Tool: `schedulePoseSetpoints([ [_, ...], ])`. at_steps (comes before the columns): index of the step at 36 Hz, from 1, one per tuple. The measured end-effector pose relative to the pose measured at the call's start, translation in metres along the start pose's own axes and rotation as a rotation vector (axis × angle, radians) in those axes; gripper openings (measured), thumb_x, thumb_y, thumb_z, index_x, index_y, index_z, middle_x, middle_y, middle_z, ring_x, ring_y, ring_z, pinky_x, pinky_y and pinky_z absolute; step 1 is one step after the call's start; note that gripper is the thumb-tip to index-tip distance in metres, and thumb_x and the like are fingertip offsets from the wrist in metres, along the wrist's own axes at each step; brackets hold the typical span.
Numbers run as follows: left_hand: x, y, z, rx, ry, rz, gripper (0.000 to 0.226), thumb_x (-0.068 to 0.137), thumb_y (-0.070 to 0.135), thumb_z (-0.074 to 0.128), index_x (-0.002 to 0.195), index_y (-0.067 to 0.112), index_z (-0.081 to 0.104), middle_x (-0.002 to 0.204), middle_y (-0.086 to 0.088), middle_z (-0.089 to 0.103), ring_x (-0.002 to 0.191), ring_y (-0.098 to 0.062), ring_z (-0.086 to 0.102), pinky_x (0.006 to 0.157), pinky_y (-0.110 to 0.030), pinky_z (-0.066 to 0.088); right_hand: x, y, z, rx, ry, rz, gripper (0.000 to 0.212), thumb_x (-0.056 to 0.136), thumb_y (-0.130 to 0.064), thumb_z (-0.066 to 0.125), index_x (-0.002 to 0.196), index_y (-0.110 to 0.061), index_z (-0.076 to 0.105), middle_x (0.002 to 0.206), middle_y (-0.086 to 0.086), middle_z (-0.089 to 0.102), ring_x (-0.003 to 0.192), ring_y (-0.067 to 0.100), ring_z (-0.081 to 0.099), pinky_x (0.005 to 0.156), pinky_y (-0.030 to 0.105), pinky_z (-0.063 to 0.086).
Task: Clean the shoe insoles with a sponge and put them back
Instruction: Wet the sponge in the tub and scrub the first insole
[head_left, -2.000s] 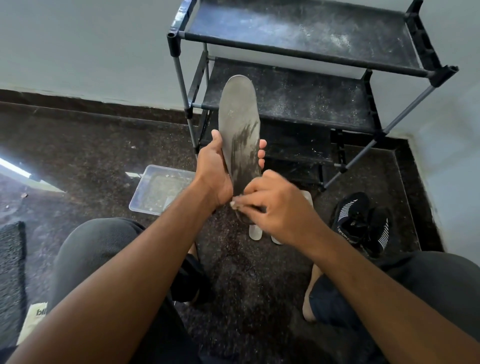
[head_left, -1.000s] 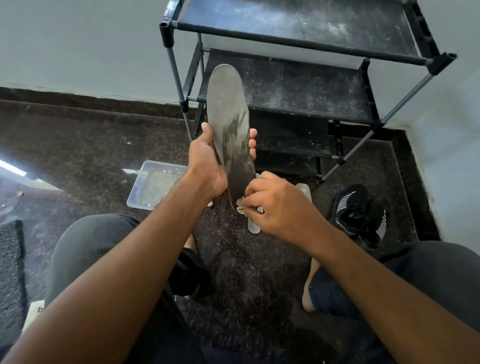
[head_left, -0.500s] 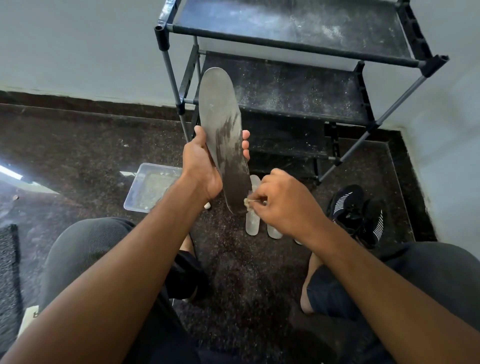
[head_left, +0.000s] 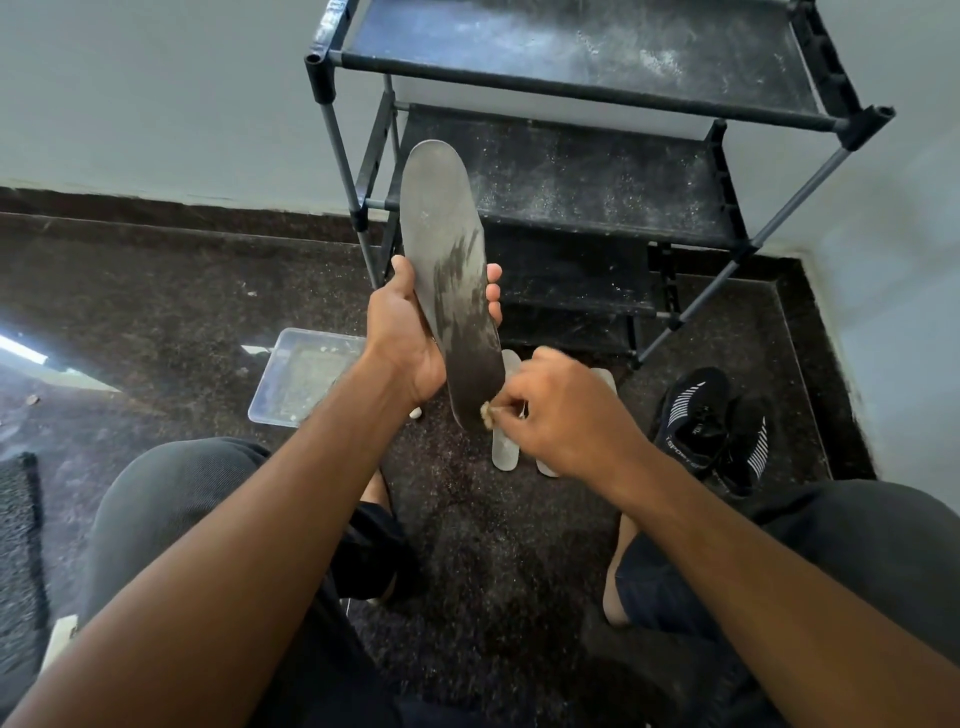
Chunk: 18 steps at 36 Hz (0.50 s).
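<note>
Left grip (head_left: 402, 332) clasps the long grey insole (head_left: 449, 270) upright; right grip (head_left: 563, 415) pinches a crumbly sponge (head_left: 487, 414) against its dark wet heel.

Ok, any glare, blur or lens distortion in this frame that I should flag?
Head view: a bright glare patch on the floor at the left edge; wide-angle bending bows the shoe rack legs; slight motion blur on the right hand pinching the sponge; the insole in the left hand is sharp.
</note>
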<state>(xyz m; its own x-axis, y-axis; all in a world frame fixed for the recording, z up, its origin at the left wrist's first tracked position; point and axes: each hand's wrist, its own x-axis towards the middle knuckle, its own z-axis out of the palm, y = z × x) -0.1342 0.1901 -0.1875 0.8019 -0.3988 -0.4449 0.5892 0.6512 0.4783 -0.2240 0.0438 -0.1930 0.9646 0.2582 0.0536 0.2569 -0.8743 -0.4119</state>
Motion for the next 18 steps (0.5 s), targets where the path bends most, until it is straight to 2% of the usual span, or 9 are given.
schedulePoseSetpoints([
  [4,-0.001,0.0,0.002,0.011,-0.01,-0.006,0.085,0.108,0.062,0.012,0.125,-0.004,0.063,0.103,-0.019,0.074,0.083,-0.025,0.067,0.081,-0.038,0.055,0.006,0.006,-0.007,0.046,0.181,0.064,0.012,0.088,-0.021,0.071,0.077,-0.017,0.075,0.072,-0.006,0.063,0.076,0.009,0.049,0.062,0.029,0.046],
  [6,0.0,0.001,0.002,0.003,-0.007,-0.002,0.086,0.107,0.062,0.012,0.124,-0.004,0.064,0.103,-0.019,0.074,0.083,-0.025,0.067,0.079,-0.037,0.055,0.005,0.004,-0.006,0.036,0.14,0.068,0.012,0.089,-0.022,0.069,0.078,-0.019,0.074,0.074,-0.007,0.062,0.076,0.008,0.049,0.063,0.03,0.048],
  [9,0.001,0.001,-0.001,-0.005,0.007,0.001,0.087,0.107,0.063,0.012,0.123,-0.005,0.064,0.103,-0.019,0.074,0.083,-0.025,0.067,0.078,-0.037,0.056,-0.003,-0.005,0.003,0.048,-0.033,0.011,0.015,0.092,-0.026,0.065,0.087,-0.018,0.077,0.083,-0.005,0.065,0.082,0.008,0.052,0.069,0.029,0.049],
  [12,0.001,-0.001,-0.002,0.01,0.011,0.002,0.088,0.107,0.063,0.012,0.122,-0.005,0.065,0.104,-0.019,0.074,0.083,-0.025,0.067,0.079,-0.037,0.056,-0.008,-0.013,0.009,0.111,-0.029,-0.06,0.015,0.091,-0.024,0.064,0.084,-0.018,0.076,0.081,-0.006,0.067,0.083,0.011,0.055,0.071,0.037,0.053],
  [16,0.001,-0.002,0.001,0.011,0.009,0.002,0.088,0.107,0.063,0.012,0.12,-0.005,0.065,0.104,-0.019,0.074,0.084,-0.025,0.067,0.081,-0.037,0.054,-0.003,-0.012,0.003,0.145,0.177,-0.049,0.011,0.09,-0.019,0.068,0.084,-0.014,0.076,0.079,-0.005,0.067,0.08,0.012,0.052,0.067,0.03,0.048],
  [18,0.002,-0.001,0.001,0.002,0.008,0.002,0.088,0.107,0.063,0.013,0.12,-0.006,0.066,0.105,-0.02,0.073,0.084,-0.026,0.067,0.081,-0.037,0.055,-0.001,-0.011,0.001,0.14,0.156,-0.062,0.01,0.09,-0.019,0.068,0.086,-0.016,0.076,0.082,-0.006,0.068,0.081,0.011,0.052,0.069,0.027,0.046],
])
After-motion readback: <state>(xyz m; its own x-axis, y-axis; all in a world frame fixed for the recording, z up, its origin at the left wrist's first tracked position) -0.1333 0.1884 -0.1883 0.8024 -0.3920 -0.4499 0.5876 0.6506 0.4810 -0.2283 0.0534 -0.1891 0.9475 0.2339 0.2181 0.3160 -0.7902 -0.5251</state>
